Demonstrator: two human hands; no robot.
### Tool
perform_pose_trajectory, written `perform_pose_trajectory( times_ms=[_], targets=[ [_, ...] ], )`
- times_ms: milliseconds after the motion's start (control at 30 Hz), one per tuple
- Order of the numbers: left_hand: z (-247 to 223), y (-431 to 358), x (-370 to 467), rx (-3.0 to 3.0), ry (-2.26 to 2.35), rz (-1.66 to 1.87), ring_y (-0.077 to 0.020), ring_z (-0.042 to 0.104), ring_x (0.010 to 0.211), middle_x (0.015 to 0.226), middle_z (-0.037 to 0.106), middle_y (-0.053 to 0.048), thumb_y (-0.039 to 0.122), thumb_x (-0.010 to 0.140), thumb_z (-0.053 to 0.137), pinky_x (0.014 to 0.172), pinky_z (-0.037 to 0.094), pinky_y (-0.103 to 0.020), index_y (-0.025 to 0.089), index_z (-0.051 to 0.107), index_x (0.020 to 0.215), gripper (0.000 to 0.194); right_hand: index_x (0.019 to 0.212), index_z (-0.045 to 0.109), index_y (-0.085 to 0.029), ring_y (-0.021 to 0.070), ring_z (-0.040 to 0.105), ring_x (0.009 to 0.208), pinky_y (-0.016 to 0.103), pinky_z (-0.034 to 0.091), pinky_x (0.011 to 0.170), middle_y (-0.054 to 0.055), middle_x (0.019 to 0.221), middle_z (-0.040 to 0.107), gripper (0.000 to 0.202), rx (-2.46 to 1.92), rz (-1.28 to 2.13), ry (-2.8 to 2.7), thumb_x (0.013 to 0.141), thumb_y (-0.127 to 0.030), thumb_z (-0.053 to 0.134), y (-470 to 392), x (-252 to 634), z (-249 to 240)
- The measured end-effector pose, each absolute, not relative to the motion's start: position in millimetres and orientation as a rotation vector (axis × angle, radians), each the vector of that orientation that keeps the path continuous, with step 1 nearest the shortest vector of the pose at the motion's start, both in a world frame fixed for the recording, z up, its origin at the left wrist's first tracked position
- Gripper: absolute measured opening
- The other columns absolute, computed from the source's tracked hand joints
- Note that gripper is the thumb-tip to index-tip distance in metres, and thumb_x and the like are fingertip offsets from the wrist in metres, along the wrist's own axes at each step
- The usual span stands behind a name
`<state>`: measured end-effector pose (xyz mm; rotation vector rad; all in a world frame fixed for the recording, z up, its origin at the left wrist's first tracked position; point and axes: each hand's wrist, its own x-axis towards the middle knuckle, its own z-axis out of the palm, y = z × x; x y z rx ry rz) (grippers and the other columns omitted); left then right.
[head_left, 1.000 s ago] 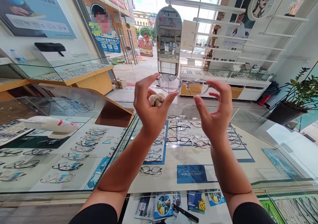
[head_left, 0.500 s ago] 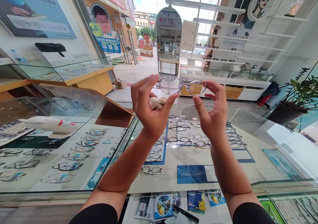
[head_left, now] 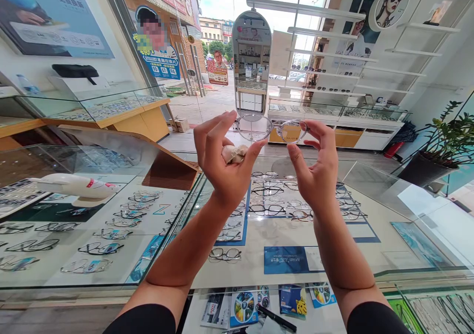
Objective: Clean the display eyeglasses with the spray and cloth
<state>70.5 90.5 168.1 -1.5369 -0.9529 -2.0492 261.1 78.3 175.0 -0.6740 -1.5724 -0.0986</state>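
Held up in front of me at chest height is a pair of eyeglasses with thin, clear-looking rims. My left hand grips its left side between thumb and fingers. A crumpled whitish cloth is tucked in that same palm. On the other side, my right hand pinches the frame near the right lens, the thumb a little below the rim. Beneath both hands, rows of eyeglasses lie inside the glass display counter. The temples of the held pair are mostly hidden.
A white model airship rests on the left counter. Leaflets and a black pen lie close to me. Beyond the counter stand an arched mirror, wall shelves and a potted plant.
Both hands and the eyeglasses have shifted very slightly to the left. The grip on the frame looks the same.
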Motion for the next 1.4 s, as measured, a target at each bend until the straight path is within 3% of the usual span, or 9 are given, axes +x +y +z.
perform_pose_trajectory(
  times_ms=[167, 500, 700, 933, 1133, 1400],
  targets=[
    [172.8, 91.3, 70.4, -1.556, -0.925, -2.065, -0.0234, 0.069, 0.100, 0.131, 0.073, -0.011, 0.065, 0.092, 0.086, 0.071, 0.055, -0.036, 0.028, 0.068, 0.138, 0.062, 0.149, 0.057, -0.034, 0.0308, 0.069, 0.135, 0.052, 0.065, 0.101, 0.011, 0.142, 0.071, 0.045, -0.677, -0.142, -1.567, 0.106, -0.034, 0.067, 77.3, 261.1, 175.2],
    [172.1, 93.8, 68.2, -1.562, -0.957, -2.091, -0.0240, 0.069, 0.100, 0.135, 0.074, -0.011, 0.068, 0.089, 0.087, 0.071, 0.054, -0.037, 0.029, 0.068, 0.136, 0.064, 0.147, 0.060, -0.037, 0.0309, 0.067, 0.136, 0.051, 0.066, 0.096, 0.010, 0.145, 0.069, 0.046, -0.660, -0.167, -1.517, 0.103, -0.034, 0.070, 76.5, 260.5, 176.4],
    [168.4, 102.0, 66.3, -1.494, -0.926, -2.078, -0.0181, 0.064, 0.081, 0.139, 0.073, -0.011, 0.070, 0.093, 0.082, 0.063, 0.049, -0.034, 0.029, 0.065, 0.140, 0.065, 0.154, 0.058, -0.033, 0.0304, 0.068, 0.141, 0.050, 0.066, 0.102, 0.013, 0.152, 0.068, 0.049, -0.630, -0.040, -1.471, 0.106, -0.037, 0.066, 79.7, 261.1, 173.7],
    [166.0, 107.6, 67.1, -1.537, -0.816, -2.122, -0.0184, 0.065, 0.084, 0.145, 0.071, -0.010, 0.067, 0.095, 0.081, 0.064, 0.047, -0.034, 0.033, 0.062, 0.146, 0.065, 0.139, 0.071, -0.029, 0.0269, 0.075, 0.130, 0.048, 0.066, 0.104, 0.011, 0.137, 0.076, 0.032, -0.573, 0.030, -1.410, 0.110, -0.032, 0.057, 79.9, 261.9, 176.3],
    [164.3, 113.7, 68.9, -1.478, -0.813, -2.103, -0.0223, 0.071, 0.096, 0.143, 0.069, -0.012, 0.077, 0.096, 0.072, 0.059, 0.044, -0.032, 0.033, 0.058, 0.146, 0.069, 0.128, 0.076, -0.029, 0.0254, 0.078, 0.118, 0.048, 0.067, 0.097, 0.009, 0.124, 0.080, 0.025, -0.559, 0.049, -1.345, 0.109, -0.034, 0.060, 75.4, 261.3, 180.4],
    [162.2, 112.6, 65.5, -1.567, -0.894, -2.082, -0.0161, 0.067, 0.080, 0.144, 0.070, -0.011, 0.076, 0.093, 0.077, 0.060, 0.049, -0.032, 0.034, 0.060, 0.149, 0.072, 0.124, 0.077, -0.027, 0.0238, 0.080, 0.107, 0.045, 0.067, 0.090, 0.008, 0.115, 0.081, 0.025, -0.593, 0.049, -1.341, 0.108, -0.038, 0.062, 75.4, 264.2, 182.0]
  ],
)
